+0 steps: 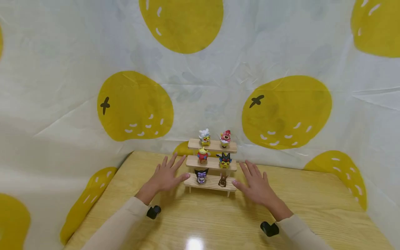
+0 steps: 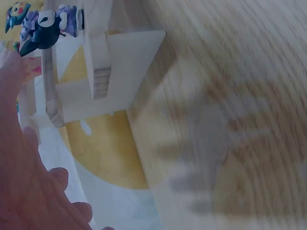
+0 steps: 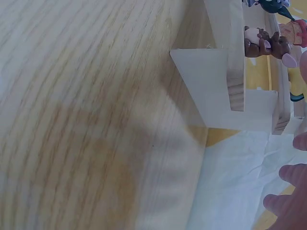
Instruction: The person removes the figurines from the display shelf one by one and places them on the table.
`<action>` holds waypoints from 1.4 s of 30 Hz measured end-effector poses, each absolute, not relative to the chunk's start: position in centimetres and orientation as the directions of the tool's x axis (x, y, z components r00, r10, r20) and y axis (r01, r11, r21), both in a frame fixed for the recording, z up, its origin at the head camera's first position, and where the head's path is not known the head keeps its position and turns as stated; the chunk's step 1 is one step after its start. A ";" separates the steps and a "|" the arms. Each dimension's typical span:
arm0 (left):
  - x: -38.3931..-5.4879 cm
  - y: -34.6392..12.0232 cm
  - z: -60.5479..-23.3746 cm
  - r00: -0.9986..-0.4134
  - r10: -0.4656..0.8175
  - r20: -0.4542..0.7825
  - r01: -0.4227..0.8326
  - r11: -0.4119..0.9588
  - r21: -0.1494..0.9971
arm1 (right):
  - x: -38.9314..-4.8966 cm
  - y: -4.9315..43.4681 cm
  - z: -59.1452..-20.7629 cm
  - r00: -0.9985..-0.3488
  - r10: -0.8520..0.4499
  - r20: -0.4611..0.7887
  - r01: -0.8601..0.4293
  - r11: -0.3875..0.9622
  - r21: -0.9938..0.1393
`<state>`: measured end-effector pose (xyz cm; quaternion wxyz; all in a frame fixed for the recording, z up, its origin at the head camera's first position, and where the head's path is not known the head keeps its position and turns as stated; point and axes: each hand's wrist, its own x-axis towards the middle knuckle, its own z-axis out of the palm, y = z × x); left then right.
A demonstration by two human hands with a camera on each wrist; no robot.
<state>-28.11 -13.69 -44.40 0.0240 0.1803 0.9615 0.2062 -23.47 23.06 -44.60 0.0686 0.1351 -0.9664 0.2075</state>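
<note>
A small three-tier wooden display stand (image 1: 212,180) stands between my two hands, with a pair of toy figurines on each tier. On the top are a white-and-yellow figurine (image 1: 205,137) and a pink bear figurine (image 1: 225,139). The middle tier bears a red figurine with a yellow head (image 1: 202,156) and a black-and-yellow one (image 1: 224,161). Below sit a black-and-purple figurine (image 1: 201,176) and a brown figurine (image 1: 223,181). My left hand (image 1: 167,176) spreads its fingers beside the left end, thumb at the bottom shelf. Mirroring it, my right hand (image 1: 257,185) spreads beside the right end.
The wooden table (image 1: 200,218) extends around the stand. Behind it and at both sides hangs a white cloth (image 1: 206,104) printed with large yellow fruit. A black wrist device (image 1: 153,211) sits at the left cuff, another black device (image 1: 269,229) at the right.
</note>
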 end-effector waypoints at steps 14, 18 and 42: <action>-28.8 -12.4 -45.8 -0.930 0.363 0.056 0.314 0.707 0.633 | -23.5 22.9 -45.2 -0.956 -0.231 0.184 -0.295 0.780 -0.553; -29.0 -12.2 -46.4 -0.935 0.348 0.066 0.294 0.659 0.692 | -23.8 22.7 -45.2 -0.957 -0.229 0.177 -0.289 0.722 -0.629; -29.9 -9.9 -48.4 -0.958 0.240 0.155 0.221 0.282 0.934 | -23.8 21.3 -44.5 -0.976 -0.109 0.189 -0.218 0.515 -0.829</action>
